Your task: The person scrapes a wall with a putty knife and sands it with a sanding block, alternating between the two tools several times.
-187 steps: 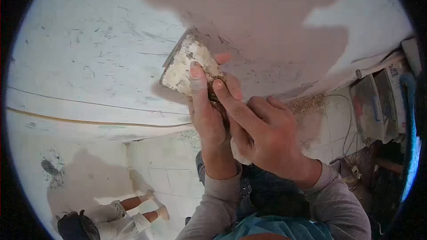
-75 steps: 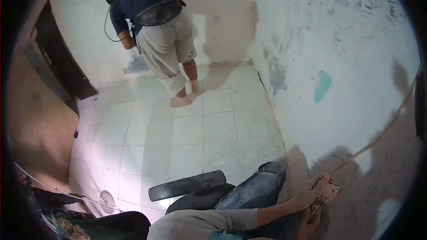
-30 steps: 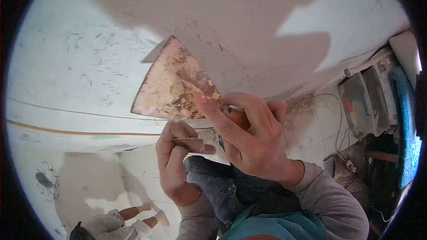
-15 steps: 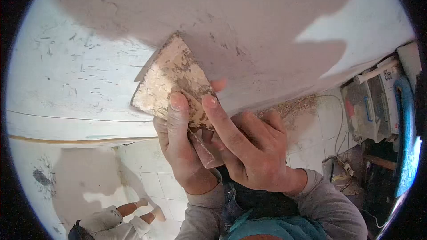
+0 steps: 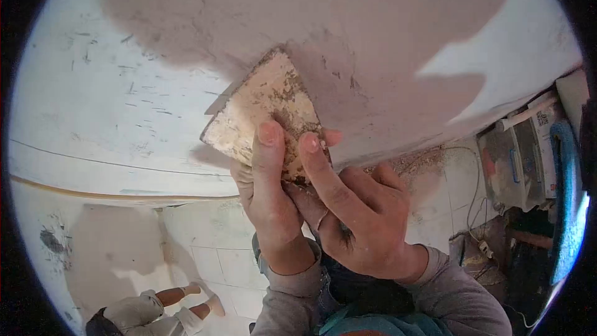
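Note:
A putty knife [image 5: 264,102] with a broad, flared blade crusted in dried, flaking plaster is held up before the wall. My left hand [image 5: 273,211] grips it low on the blade, thumb flat on the crusted face. A fingertip peeks out past the blade's right edge from behind. My right hand [image 5: 367,224] has its index fingertip pressed on the lower right of the blade, a small pale crumb beside that tip. Its other fingers curl near the handle, which is mostly hidden by the hands.
A pale wall [image 5: 149,99] with dark scuffs and a large shadow fills the upper view. Another person's legs [image 5: 180,305] show at lower left on the tiled floor [image 5: 230,267]. At right stand a clear plastic bin [image 5: 513,155], a cable [image 5: 476,211] and a blue object [image 5: 563,199]. Debris [image 5: 423,174] lies along the wall's base.
The putty knife and both hands have shifted slightly right in view. My right hand has shifted over the handle, hiding the part that showed before.

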Demonstrator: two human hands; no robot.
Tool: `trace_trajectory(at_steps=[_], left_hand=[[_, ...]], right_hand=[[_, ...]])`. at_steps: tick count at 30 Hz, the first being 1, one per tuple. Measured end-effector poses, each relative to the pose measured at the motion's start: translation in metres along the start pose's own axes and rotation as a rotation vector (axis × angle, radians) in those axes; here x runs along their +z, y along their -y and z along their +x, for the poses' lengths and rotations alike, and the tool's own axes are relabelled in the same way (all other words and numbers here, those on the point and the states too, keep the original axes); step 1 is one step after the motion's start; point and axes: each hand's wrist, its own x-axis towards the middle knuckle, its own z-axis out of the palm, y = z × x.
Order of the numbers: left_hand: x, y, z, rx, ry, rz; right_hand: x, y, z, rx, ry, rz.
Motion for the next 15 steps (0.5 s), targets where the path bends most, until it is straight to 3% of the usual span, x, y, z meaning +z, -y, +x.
trace_trajectory(at_steps=[3,6,7,11,13,15], left_hand=[[-0.020,0.005,0.008,-0.072,0.229,-0.217],[-0.022,0.006,0.015,-0.034,0.328,-0.285],[-0.011,0.009,0.005,0.173,0.146,-0.088],[-0.001,0.004,0.003,0.146,0.086,0.043],[-0.007,-0.003,0.010,-0.189,0.149,-0.239],[-0.008,0.002,0.006,-0.170,0.130,-0.200]], right_hand=[[-0.004,0.001,-0.001,0.006,-0.006,0.002],[-0.010,0.005,0.007,0.031,0.052,0.011],[-0.010,0.004,0.005,0.035,0.061,0.003],[-0.013,0.006,0.008,0.049,0.104,0.009],[-0.011,0.006,0.007,0.071,0.120,0.028],[-0.006,0.006,0.009,0.037,0.087,0.064]])
